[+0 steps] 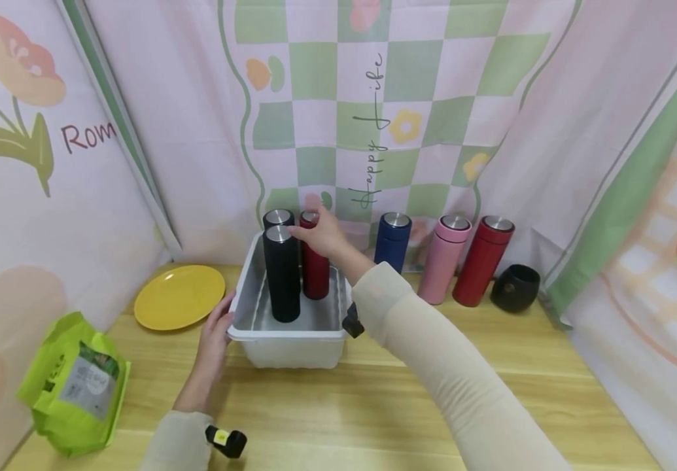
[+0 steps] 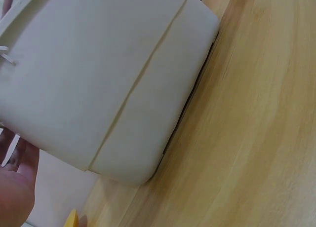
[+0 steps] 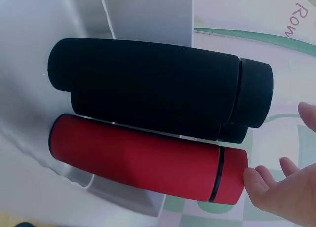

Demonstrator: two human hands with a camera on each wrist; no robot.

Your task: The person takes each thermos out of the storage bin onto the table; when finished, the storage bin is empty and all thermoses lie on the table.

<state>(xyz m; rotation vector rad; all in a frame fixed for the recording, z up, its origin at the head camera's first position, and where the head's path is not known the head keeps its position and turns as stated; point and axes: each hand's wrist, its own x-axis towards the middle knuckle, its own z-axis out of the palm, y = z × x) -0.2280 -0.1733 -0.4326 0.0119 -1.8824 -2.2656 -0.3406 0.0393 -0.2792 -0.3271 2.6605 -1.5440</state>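
Note:
A white plastic bin [image 1: 294, 353] stands on the table, with two black thermos bottles [image 1: 282, 281] and a red thermos bottle [image 1: 316, 275] upright inside. My right hand [image 1: 328, 234] is over the bin at the red bottle's top. In the right wrist view, the fingertips [image 3: 254, 180] touch the red cap while the thumb stays apart from it. My left hand [image 1: 216, 333] rests against the bin's left front corner, its fingers along the outside under the rim. Only part of that hand [image 2: 17, 192] shows in the left wrist view.
Right of the bin stand a blue bottle [image 1: 394, 242], a pink bottle [image 1: 444, 261], another red bottle [image 1: 484, 261] and a black cup [image 1: 515, 289]. A yellow plate [image 1: 179, 297] and a green packet [image 1: 76, 386] lie at left. Printed curtains surround the table [image 1: 397, 412].

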